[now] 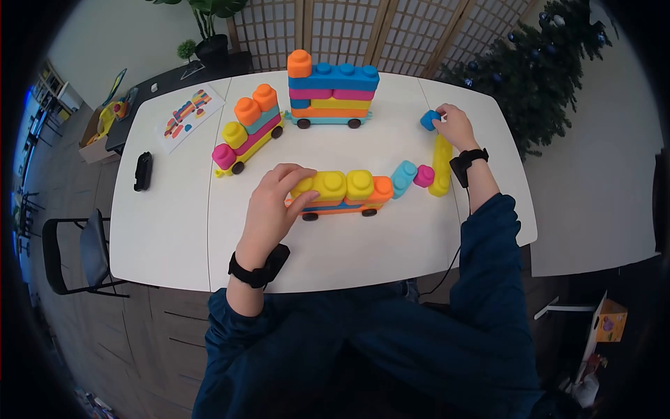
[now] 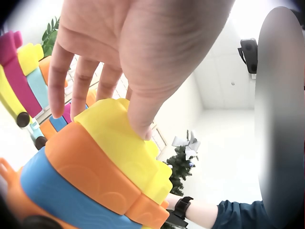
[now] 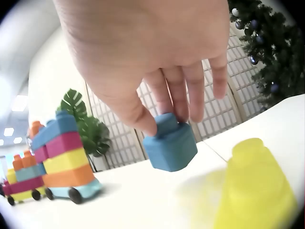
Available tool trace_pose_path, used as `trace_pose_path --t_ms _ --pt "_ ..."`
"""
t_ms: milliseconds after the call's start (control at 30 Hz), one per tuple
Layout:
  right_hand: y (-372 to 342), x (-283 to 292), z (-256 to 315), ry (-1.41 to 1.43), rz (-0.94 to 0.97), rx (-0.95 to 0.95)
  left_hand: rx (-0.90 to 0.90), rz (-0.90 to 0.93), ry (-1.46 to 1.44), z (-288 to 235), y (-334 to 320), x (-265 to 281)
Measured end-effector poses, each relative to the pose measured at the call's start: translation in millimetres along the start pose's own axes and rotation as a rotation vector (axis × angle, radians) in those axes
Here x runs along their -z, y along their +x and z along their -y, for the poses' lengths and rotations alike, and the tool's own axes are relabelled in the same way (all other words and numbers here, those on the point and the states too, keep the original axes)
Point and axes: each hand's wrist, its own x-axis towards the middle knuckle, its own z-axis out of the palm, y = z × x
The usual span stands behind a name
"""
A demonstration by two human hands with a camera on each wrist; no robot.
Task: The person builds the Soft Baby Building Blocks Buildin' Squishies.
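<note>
A small blue block (image 1: 429,120) is pinched by its stud between the thumb and fingers of my right hand (image 1: 457,129); in the right wrist view the blue block (image 3: 170,148) hangs tilted near the table. My left hand (image 1: 271,209) grips the left end of the yellow blocks (image 1: 331,186) on top of the nearest wheeled wagon. That wagon has orange blocks (image 2: 90,162) above a blue one (image 2: 62,191). To its right lie a light blue block (image 1: 403,179), a pink block (image 1: 423,176) and a long yellow block (image 1: 440,166).
Behind stand a tall wagon (image 1: 333,94) and a yellow-based wagon (image 1: 252,136) with stacked blocks. A printed sheet (image 1: 187,117) and a black case (image 1: 143,172) lie on the left of the white table (image 1: 167,244). A cable hangs from the right wrist.
</note>
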Motion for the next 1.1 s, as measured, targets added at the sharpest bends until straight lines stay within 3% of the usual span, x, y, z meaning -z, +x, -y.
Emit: trace_pose_path --t_ms 67,233,467,667,1100 --pt "-6 7 5 0.435 -0.069 0.168 0.000 -0.001 -0.004 1 0 0" --pt "-69 56 62 0.630 0.052 0.342 0.038 -0.006 -0.040 7 -2 1" --pt "-118 78 103 0.765 0.176 0.594 0.035 0.003 -0.025 6 -1 2" --pt "-131 63 123 0.727 0.160 0.675 0.024 0.002 -0.052 7 0 2" --pt "-147 45 117 0.805 0.139 0.539 0.058 0.024 -0.087 8 1 4"
